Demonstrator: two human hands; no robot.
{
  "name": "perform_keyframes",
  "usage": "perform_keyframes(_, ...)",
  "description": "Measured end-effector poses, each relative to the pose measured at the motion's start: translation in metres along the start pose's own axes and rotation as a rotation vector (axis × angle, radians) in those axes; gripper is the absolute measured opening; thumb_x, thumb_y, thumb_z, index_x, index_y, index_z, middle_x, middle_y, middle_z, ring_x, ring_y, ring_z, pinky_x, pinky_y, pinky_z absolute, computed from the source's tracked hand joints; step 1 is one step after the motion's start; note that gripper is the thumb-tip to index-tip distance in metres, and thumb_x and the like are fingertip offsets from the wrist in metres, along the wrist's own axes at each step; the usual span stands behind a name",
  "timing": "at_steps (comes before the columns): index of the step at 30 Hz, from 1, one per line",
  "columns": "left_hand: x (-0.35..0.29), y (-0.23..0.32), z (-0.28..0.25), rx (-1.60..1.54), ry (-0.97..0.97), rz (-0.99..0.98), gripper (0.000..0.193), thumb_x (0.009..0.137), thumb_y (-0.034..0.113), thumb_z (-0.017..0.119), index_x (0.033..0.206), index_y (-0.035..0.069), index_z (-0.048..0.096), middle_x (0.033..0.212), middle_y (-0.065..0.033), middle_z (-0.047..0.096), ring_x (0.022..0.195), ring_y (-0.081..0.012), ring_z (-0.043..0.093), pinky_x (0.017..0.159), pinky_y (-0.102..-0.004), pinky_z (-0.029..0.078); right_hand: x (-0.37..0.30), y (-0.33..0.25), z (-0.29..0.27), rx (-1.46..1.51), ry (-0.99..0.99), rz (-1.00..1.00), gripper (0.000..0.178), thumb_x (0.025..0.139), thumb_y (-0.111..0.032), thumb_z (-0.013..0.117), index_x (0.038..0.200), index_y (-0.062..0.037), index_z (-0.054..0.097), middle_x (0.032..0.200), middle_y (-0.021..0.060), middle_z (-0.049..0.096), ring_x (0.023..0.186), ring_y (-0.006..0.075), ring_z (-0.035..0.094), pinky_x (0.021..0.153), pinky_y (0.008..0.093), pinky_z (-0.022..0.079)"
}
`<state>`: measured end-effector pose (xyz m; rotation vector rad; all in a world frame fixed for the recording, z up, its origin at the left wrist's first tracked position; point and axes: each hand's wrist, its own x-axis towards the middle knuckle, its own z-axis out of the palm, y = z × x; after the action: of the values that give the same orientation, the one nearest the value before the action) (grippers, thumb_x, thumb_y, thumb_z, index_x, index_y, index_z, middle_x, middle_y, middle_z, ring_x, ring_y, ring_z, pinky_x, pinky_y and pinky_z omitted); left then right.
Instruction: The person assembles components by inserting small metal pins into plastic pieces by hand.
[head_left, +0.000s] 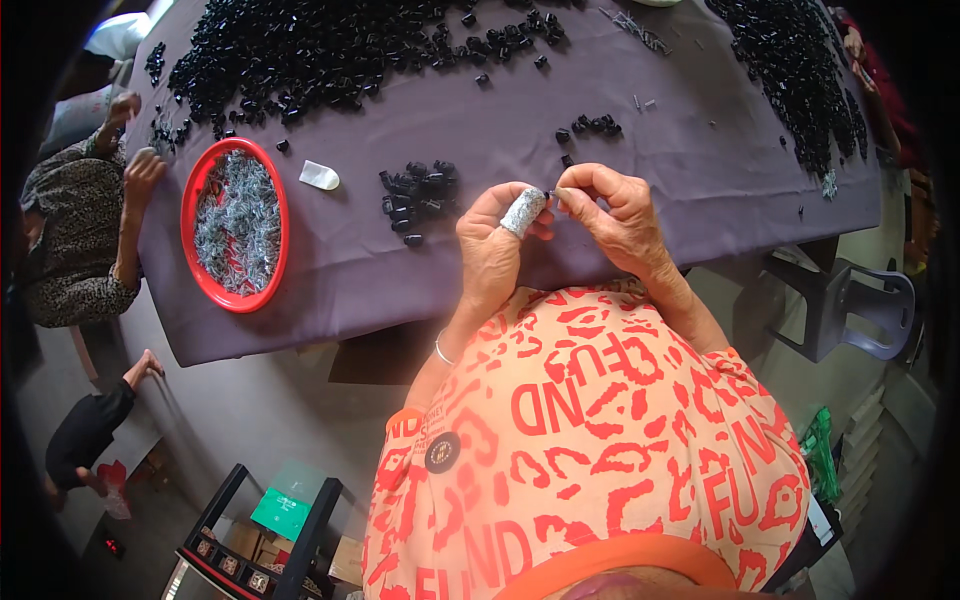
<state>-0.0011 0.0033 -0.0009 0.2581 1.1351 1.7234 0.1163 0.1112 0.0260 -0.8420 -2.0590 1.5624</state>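
Peach-and-red shirt [600, 440] nearest; beyond, over the table [350, 260], left hand [489, 238], 1 digit wrapped, and right hand [625, 218] pinch a tiny dark part [549, 194] between them, fingertips closed, probably for steadiness; black pieces [416, 192] sit within reach.

- Is a table [680, 125], draped in a faintly creased, dull purple cloth [345, 285].
- Carries a red basin [245, 304], oval to the eye, near the left edge.
- Bears a large heap of small black pieces [290, 60] beyond the red basin, with strays at its fringe.
- Holds a small white sleeve [320, 176] just right of the red basin.
- Bears a loose black cluster [420, 186] farther right of the red basin.
- Holds a short black row [600, 126] well right of the red basin.
- Carries a second black heap [790, 80] farthest right of the red basin.
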Motion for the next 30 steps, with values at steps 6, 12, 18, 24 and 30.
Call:
perform_keyframes(6,-0.001,0.0,0.001,0.019,0.016,0.004,0.014,0.086,0.01,0.064,0.098,0.001,0.062,0.085,-0.0043,0.066,0.071,-0.0098,0.061,0.062,-0.0226,0.051,0.0,0.001,0.001,-0.128,-0.007,-0.104,0.007,0.085,-0.003,0.062,0.089,0.003,0.06,0.077,0.0064,0.064,0.068,0.0104,0.06,0.062,0.0229,0.049)
perform_keyframes(12,0.0,-0.001,0.0,0.028,0.005,0.006,0.014,0.089,0.01,0.061,0.097,-0.001,0.061,0.084,-0.007,0.065,0.076,-0.0129,0.063,0.064,-0.0252,0.052,0.001,0.002,0.003,-0.133,0.014,-0.137,0.006,0.084,-0.001,0.062,0.088,0.0031,0.06,0.079,0.0073,0.064,0.067,0.0113,0.061,0.06,0.0236,0.048)
perform_keyframes(18,-0.002,-0.002,0.002,0.059,0.033,0.017,0.013,0.089,0.007,0.06,0.097,-0.002,0.061,0.084,-0.0066,0.065,0.075,-0.0126,0.062,0.064,-0.0249,0.053,-0.001,-0.001,0.008,-0.201,0.037,-0.196,0.006,0.082,0.0,0.062,0.087,0.0018,0.06,0.078,0.0073,0.064,0.066,0.0124,0.061,0.059,0.0248,0.047)
perform_keyframes(24,-0.003,-0.004,0.001,0.015,0.04,0.022,0.012,0.088,0.007,0.06,0.097,-0.002,0.061,0.084,-0.0069,0.064,0.075,-0.0123,0.062,0.064,-0.0249,0.053,-0.006,0.006,0.018,-0.103,0.115,-0.098,0.005,0.083,-0.001,0.063,0.086,0.0013,0.06,0.075,0.0042,0.062,0.066,0.0088,0.06,0.059,0.0223,0.047)
perform_keyframes(30,-0.001,0.002,0.002,0.031,-0.021,-0.02,0.014,0.087,0.007,0.063,0.098,-0.001,0.061,0.086,-0.0064,0.065,0.075,-0.0123,0.062,0.065,-0.024,0.052,-0.006,0.016,0.014,0.017,0.128,-0.082,0.006,0.083,-0.002,0.063,0.086,0.0004,0.059,0.076,0.0015,0.059,0.065,0.0057,0.056,0.058,0.0196,0.045)
